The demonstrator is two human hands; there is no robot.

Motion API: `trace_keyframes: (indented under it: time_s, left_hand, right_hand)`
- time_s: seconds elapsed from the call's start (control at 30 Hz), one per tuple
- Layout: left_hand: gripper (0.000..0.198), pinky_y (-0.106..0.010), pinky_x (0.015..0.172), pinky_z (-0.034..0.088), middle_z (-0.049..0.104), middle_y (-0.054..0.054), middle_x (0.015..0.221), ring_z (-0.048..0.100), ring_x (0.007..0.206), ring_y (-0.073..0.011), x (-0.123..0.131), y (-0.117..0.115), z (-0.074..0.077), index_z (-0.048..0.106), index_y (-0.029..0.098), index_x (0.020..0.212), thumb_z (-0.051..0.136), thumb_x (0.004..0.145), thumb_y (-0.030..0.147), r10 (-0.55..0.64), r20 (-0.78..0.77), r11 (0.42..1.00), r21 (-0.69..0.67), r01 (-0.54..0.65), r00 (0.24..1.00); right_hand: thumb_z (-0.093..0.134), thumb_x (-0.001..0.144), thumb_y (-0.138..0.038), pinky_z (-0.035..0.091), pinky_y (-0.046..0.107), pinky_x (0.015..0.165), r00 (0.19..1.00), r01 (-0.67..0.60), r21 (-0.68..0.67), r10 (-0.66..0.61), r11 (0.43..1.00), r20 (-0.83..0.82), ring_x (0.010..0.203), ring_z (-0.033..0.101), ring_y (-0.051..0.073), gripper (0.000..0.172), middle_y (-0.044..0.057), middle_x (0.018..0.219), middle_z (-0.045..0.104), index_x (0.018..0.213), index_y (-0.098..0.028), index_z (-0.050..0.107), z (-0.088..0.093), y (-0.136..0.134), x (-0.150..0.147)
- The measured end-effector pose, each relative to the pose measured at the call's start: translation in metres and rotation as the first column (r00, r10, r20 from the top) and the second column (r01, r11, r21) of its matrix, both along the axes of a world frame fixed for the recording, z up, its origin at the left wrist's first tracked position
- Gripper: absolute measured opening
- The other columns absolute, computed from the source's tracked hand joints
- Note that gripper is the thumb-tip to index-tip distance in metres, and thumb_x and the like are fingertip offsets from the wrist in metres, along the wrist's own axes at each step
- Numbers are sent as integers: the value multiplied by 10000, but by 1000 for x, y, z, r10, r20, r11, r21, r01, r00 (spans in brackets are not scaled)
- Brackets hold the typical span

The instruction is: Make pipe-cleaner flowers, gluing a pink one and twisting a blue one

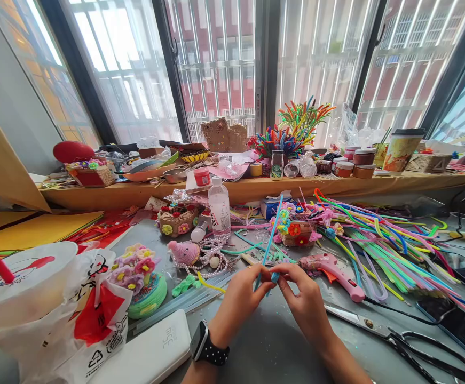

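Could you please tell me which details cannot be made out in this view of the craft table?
All in the head view:
Lower end of the thin light-blue pipe cleaner: hidden by the pinching fingers of the left hand and right hand.
Print on the clear plastic bottle: too small to read.
White rectangular power bank: cut off by the bottom edge.
Nearer dark flat phone: cut off by the right edge.

Head camera looks forward-down, close over left hand (238, 300), right hand (306, 305).
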State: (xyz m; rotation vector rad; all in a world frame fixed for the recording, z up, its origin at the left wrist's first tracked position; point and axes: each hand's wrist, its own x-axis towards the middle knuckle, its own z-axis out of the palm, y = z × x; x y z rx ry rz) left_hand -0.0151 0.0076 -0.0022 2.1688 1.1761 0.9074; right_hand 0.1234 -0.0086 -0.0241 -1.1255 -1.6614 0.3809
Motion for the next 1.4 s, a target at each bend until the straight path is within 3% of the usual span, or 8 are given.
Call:
trace_keyframes:
  time_s: [0.23,0.57,0.7,1.4]
  left_hand:
    - [84,-239,663,387,610,-12,739,533,703,-141,0,2,2,569,174,757,511,732,230,-13,-11,1000,6,13,1000]
    - [77,-221,578,366,610,0,695,522,628,-131,0,0,0,555,167,726,501,728,221,27,-104,1000,-7,-28,994]
    - [110,-221,627,385,642,-4,740,555,682,-144,0,1,-1,590,180,780,511,724,232,10,-78,999,-33,-12,997]
    - [109,-214,601,369,647,1,724,553,666,-147,1,1,-4,606,193,740,520,717,255,36,-159,999,-17,-40,987]
  right_hand:
    - [428,785,-199,485,275,679,998,12,-47,-15,999,-59,754,596,161,173,53,872,629,902,-183,554,-4,0,0]
    - [420,788,-195,473,273,705,999,-32,-70,32,997,-4,778,604,165,177,36,845,645,860,-196,581,-3,0,0]
    - [421,784,-181,478,264,694,999,-35,-93,33,995,-22,765,605,159,177,44,861,644,888,-188,564,-5,0,-1]
    - [430,759,-161,486,263,677,1000,-18,-69,18,997,5,745,608,159,184,41,834,645,881,-187,566,-6,1,-2]
